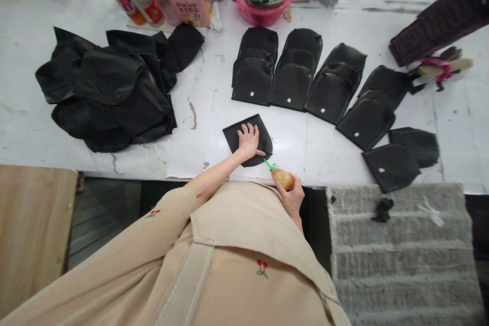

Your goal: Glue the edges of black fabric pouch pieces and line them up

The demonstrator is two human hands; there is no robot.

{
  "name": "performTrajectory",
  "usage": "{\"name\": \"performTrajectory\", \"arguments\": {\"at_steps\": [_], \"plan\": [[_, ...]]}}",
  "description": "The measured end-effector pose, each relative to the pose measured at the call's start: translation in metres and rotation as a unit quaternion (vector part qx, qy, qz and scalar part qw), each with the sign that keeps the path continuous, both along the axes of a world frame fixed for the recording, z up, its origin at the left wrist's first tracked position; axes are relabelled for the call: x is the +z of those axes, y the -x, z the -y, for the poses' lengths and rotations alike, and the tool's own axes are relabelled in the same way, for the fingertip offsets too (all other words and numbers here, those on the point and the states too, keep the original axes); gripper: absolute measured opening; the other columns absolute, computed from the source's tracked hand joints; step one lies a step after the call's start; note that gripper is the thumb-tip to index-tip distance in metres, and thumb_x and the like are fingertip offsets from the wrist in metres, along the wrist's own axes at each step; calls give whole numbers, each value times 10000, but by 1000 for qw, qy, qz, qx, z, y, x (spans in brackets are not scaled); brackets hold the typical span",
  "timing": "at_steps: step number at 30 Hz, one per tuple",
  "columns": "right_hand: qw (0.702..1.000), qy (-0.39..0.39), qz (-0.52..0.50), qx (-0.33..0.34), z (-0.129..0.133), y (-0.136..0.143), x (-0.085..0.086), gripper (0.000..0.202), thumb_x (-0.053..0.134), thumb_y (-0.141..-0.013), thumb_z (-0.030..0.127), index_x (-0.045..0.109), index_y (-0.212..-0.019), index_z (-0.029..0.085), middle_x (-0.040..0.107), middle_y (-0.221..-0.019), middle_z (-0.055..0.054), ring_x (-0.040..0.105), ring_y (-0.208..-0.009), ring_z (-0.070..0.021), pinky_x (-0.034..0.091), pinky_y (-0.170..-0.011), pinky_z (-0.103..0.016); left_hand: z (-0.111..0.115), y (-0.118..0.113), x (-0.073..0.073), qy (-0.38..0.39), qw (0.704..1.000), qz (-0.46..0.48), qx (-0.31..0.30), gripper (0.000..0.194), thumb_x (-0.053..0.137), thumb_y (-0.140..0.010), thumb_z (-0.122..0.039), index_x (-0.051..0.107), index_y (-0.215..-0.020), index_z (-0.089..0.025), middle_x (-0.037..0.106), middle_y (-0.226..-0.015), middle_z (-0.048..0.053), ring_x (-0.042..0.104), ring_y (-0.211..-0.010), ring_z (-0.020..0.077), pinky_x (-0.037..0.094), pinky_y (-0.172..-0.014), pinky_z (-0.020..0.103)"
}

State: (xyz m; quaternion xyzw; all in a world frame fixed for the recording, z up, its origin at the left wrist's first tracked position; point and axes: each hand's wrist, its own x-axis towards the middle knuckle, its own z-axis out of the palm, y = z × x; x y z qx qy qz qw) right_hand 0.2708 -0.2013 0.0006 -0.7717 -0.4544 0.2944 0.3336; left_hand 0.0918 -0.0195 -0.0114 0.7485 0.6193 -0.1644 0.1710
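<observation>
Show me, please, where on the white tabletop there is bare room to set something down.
Bare white tabletop shows right of the black piece under the left hand, bounded by the fanned black stacks and the front edge. A second patch separates that piece from the black heap. The back is crowded around the pink box and pink bowl.

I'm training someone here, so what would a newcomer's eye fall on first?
Probably the heap of black pieces on the left of the table. Next, the pink basket at the back, then the amber bottle in the right hand, its green nozzle near the black piece under the left hand.
</observation>
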Motion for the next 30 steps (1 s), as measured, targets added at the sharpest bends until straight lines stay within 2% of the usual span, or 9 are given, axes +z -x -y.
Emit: {"name": "performTrajectory", "arguments": {"at_steps": [5,10,13,19,25,30], "plan": [[1000,5,-6,4,-2,2,2,615,737,-703,609,629,-1143,194,694,-1101,-92,645,-936,-251,522,-864,-401,-6,2,6,2,1000,-8,-8,1290,742,-633,-739,190,-1564,-35,216,-1567,343,211,-1422,513,282,-1094,588],[1000,4,-6,-6,-3,2,4,611,730,-710,609,625,-1148,196,690,-1113,-89,646,-947,-251,526,-858,-398,-8,36,12,74,992,36,-100,1297,786,-571,-728,215,-1579,-145,160,-1623,267,151,-1456,506,279,-1109,570],[1000,6,-6,-2,-2,3,6,617,731,-705,618,626,-1141,195,691,-1107,-91,648,-945,-254,529,-855,-400,-2,49,8,58,990,42,-118,1296,815,-570,-682,185,-1590,-190,122,-1644,236,97,-1482,482,228,-1137,576],[999,7,-1,32,2,4,5,615,721,-701,632,628,-1133,206,702,-1098,-90,648,-932,-253,534,-850,-412,7,43,0,43,993,25,-106,1330,848,-582,-606,115,-1599,-162,93,-1641,258,65,-1492,479,169,-1153,604],[1000,4,5,27,2,5,6,619,708,-714,639,628,-1137,193,702,-1113,-104,651,-949,-256,533,-847,-401,5,39,0,40,994,30,-97,1340,849,-570,-622,128,-1593,-145,93,-1630,287,70,-1480,506,192,-1137,615],[997,5,-1,72,3,9,9,629,712,-701,657,641,-1116,190,716,-1069,-100,659,-917,-257,539,-849,-418,4,35,-3,39,995,19,-87,1320,835,-595,-629,131,-1594,-129,102,-1628,287,88,-1477,502,213,-1134,605]]}}
